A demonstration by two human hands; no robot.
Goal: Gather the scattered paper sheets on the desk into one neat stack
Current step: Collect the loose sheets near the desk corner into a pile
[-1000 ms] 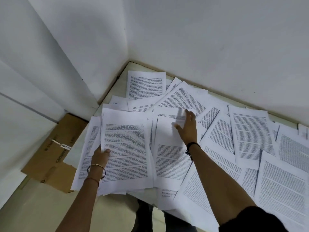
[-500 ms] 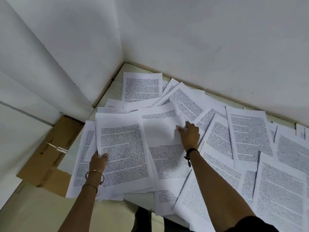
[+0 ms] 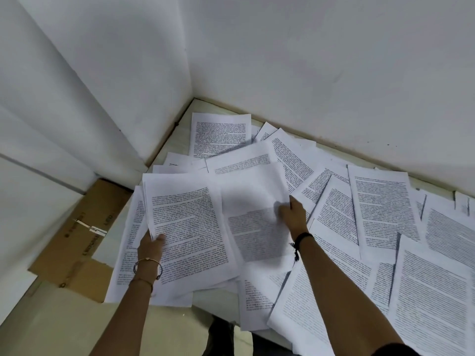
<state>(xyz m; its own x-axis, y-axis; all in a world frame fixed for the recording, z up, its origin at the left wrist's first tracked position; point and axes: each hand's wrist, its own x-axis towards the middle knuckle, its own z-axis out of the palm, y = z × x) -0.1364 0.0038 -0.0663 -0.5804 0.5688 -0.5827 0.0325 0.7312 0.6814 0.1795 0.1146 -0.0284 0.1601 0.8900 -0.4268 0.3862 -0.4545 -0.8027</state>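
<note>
Several printed paper sheets lie scattered and overlapping across the pale desk in the room's corner. My left hand grips the near left edge of a small pile of sheets, thumb on top of the uppermost page. My right hand grips the right edge of a blurred sheet that overlaps this pile. More sheets spread to the right and toward the near edge, some hanging over it.
White walls close the desk at the back and left. A flattened cardboard box lies on the floor beside the desk's left end. A person's dark trousers show below the near edge.
My right hand has drawn the sheet it touched leftward and toward me, onto the pile in my left hand, and now grips its edge. The left hand keeps its hold.
</note>
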